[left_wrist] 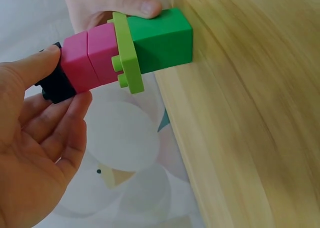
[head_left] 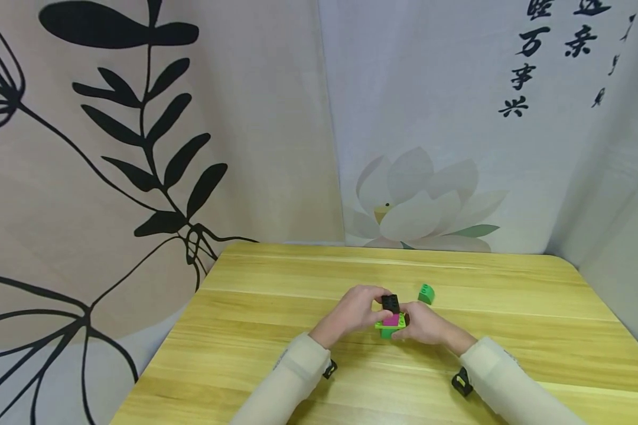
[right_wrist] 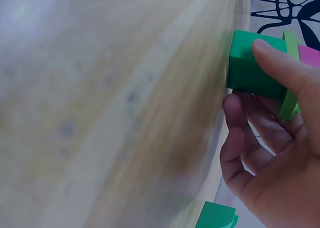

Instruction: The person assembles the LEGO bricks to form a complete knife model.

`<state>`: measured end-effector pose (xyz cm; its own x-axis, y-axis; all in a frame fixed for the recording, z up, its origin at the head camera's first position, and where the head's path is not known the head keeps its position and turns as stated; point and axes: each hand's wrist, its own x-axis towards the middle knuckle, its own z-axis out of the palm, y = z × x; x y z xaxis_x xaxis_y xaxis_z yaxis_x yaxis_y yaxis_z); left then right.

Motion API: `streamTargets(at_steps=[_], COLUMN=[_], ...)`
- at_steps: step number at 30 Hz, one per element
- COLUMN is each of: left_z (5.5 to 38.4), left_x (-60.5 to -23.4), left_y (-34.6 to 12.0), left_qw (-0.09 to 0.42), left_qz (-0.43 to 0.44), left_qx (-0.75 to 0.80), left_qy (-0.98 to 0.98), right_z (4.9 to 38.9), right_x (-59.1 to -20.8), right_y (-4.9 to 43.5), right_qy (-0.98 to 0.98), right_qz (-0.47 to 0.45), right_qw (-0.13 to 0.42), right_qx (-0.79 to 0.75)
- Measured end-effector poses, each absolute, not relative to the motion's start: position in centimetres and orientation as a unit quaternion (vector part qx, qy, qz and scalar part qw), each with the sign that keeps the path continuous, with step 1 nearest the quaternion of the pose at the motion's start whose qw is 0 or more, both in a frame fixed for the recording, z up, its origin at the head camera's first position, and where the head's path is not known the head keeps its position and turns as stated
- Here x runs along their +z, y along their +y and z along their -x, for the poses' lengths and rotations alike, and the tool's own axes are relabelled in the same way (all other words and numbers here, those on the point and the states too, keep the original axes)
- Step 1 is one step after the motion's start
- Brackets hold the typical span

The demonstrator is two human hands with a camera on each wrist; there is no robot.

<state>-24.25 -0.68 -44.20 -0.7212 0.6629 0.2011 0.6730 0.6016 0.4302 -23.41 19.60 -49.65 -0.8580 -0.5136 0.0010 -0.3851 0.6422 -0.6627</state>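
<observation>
A stack of toy building blocks stands on the table between the hands. Its base is a green block (left_wrist: 162, 40), topped by a lime studded plate (left_wrist: 129, 55), then two magenta blocks (left_wrist: 89, 56) and a black block (left_wrist: 56, 82). With thumb and fingertips, the left hand (head_left: 357, 311) pinches the black block at the top. Lower down, the right hand (head_left: 424, 323) grips the green base block, its thumb lying along one face in the right wrist view. Close behind the right hand sits a loose green block (head_left: 426, 293), also partly visible in the right wrist view.
The wooden table (head_left: 276, 295) has its far edge near a patterned cloth backdrop (head_left: 266, 147). Pale cloth (head_left: 617, 206) hangs along the right side. Both sleeved wrists carry black straps, one a dark clasp (head_left: 462, 382) below the right sleeve.
</observation>
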Motion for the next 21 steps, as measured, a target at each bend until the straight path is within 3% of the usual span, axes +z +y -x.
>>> streamTargets(at_steps=[10, 21], left_z=[24.21, 24.28], left_x=[-44.03, -44.00], left_y=[-0.67, -0.78], left_qw=[0.051, 0.034], left_qz=[0.404, 0.388], left_qx=[-0.180, -0.201], left_qy=[-0.895, -0.899], right_z=[23.43, 23.40], right_x=[-49.69, -49.56], right_y=[19.61, 19.51], right_qy=[0.900, 0.899], right_qz=[0.249, 0.253], right_qw=[0.094, 0.092], right_qx=[-0.344, -0.345])
